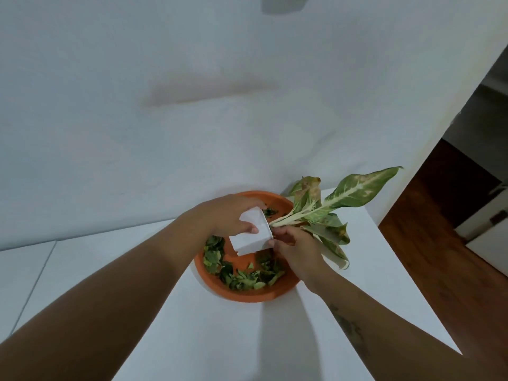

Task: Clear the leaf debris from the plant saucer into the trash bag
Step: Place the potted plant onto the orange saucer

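Note:
An orange round saucer (247, 294) rests on a white table, close to the wall. Green leaf debris (242, 279) lies scattered along its near side, and a little more sits at the far rim. Above the saucer a small white pot (251, 240) is tilted on its side, its plant (327, 215) leaning out to the right with variegated, partly browned leaves. My left hand (225, 218) grips the pot from the top and back. My right hand (295, 244) holds the pot's rim where the stems come out. No trash bag is in view.
The white table (209, 339) ends at a right edge near the plant, with a dark wooden floor (428, 257) beyond and below. A plain white wall (220, 105) stands directly behind the saucer.

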